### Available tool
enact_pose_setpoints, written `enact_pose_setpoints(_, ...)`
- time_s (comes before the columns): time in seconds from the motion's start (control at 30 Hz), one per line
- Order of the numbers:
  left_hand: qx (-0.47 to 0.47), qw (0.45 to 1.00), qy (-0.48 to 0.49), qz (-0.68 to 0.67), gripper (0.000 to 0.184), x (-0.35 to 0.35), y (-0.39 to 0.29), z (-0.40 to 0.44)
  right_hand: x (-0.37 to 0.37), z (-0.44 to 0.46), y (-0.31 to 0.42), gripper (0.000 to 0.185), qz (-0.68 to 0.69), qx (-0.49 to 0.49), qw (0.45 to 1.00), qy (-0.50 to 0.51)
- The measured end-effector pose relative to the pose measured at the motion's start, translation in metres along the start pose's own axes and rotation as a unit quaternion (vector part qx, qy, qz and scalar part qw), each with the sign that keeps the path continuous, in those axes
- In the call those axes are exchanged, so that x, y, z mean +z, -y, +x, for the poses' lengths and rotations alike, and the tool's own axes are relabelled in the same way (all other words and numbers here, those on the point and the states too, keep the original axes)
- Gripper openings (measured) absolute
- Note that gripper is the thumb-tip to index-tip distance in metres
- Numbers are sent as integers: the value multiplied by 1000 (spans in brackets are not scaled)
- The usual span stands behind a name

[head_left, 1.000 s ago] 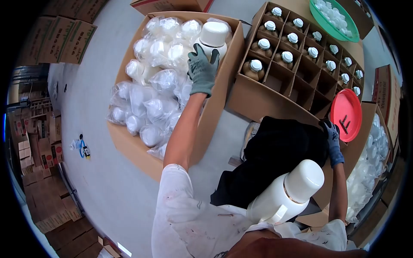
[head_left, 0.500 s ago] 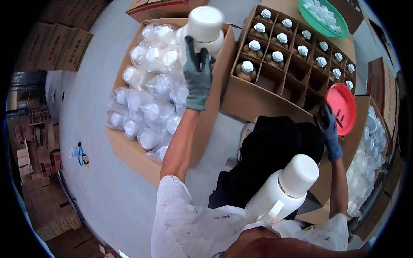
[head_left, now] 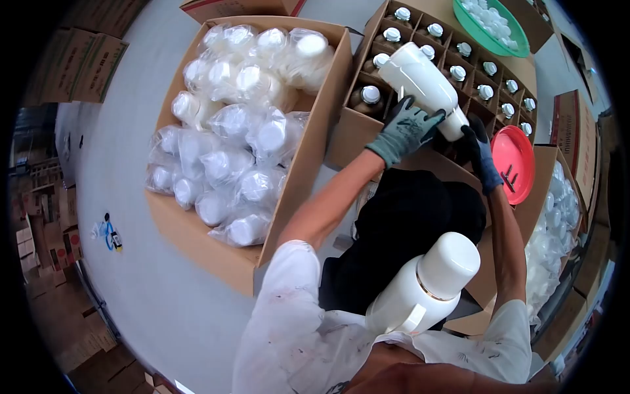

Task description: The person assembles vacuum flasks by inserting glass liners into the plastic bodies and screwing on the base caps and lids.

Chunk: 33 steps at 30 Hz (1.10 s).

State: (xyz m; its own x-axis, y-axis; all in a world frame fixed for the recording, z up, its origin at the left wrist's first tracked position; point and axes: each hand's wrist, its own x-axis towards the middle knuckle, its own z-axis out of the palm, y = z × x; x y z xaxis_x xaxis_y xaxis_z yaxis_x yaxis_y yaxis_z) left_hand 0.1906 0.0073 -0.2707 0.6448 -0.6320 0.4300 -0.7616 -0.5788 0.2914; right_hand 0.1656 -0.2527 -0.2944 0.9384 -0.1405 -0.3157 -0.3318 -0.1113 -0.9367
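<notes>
A white thermos flask (head_left: 423, 82) is tilted over the divided carton, its narrower end pointing down to the right. My left hand (head_left: 407, 131), in a grey-green glove, is closed round its side near the lower end. My right hand (head_left: 482, 154), in a dark blue-grey glove, has its fingers curled against that lower end. A second white thermos flask (head_left: 420, 289) with a domed cap leans against my body, over my lap. Beneath the held flask, the divided carton (head_left: 341, 134) holds several brown bottles (head_left: 367, 98) with white caps.
On the left, an open carton (head_left: 262, 253) holds several white flasks (head_left: 230, 164) in clear plastic bags. A red dish (head_left: 515, 154) with small dark pieces lies right of my right hand. Behind is a green basin (head_left: 522, 46) of white caps. Bagged pieces (head_left: 558, 230) fill a carton at right.
My left hand has moved right, bringing the thermos flask from the left carton to over the divided carton and tilting it. My right hand has shifted left from beside the red dish to the flask.
</notes>
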Motion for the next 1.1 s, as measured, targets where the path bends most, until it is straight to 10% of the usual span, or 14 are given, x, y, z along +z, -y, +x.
enact_pose_setpoints(0.1, -17, 985, -170, 7, 39, -63, 46, -11, 3, -31, 16, 54, 80, 42, 995, 31)
enact_pose_setpoints(0.2, -247, 903, -308, 170, 45, -93, 158, -57, 9, -37, 23, 54, 97, 5, 993, 61)
enact_pose_setpoints(0.27, -483, 787, -167, 346, 92, -103, 226, -115, 12, -39, 29, 54, 22, -48, 996, 71)
enact_pose_setpoints(0.33, -687, 651, 88, 310, 83, -121, 247, -143, 19, -39, 42, 55, -125, -113, 983, 76)
enact_pose_setpoints(0.43, -533, 778, 17, 331, 38, -142, 248, -154, 28, -28, 47, 55, -97, -186, 972, 110)
enact_pose_setpoints(0.53, -389, 887, -249, -5, 17, -177, 201, -104, 44, -38, 84, 56, -153, -245, 949, 129)
enact_pose_setpoints(0.63, -6, 988, -151, -3, 40, -228, 109, -31, 83, -60, 144, 54, -72, -185, 956, 215)
enact_pose_setpoints(0.7, 65, 966, -158, -195, 54, -214, 82, 3, 110, -68, 165, 50, -6, -264, 933, 245)
enact_pose_setpoints(0.77, 80, 971, -162, -155, 42, -207, 47, 34, 108, -54, 170, 42, 62, -125, 937, 320)
enact_pose_setpoints(0.8, -23, 907, -153, -392, 45, -207, 35, 44, 107, -71, 190, 34, 93, -127, 952, 261)
enact_pose_setpoints(0.87, -224, 599, -83, -764, 71, -206, 14, 61, 78, -73, 193, 28, 335, -61, 905, 255)
enact_pose_setpoints(0.97, -3, 734, -111, -670, 78, -200, -15, 18, 17, -79, 186, 27, 229, -256, 914, 215)
enact_pose_setpoints(1.0, 31, 894, -58, -443, 80, -201, -27, 5, -2, -82, 182, 28, 148, -345, 912, 166)
enact_pose_setpoints(1.1, 11, 950, -29, -311, 73, -203, -113, -11, -20, -77, 179, 43, 497, -99, 806, 307)
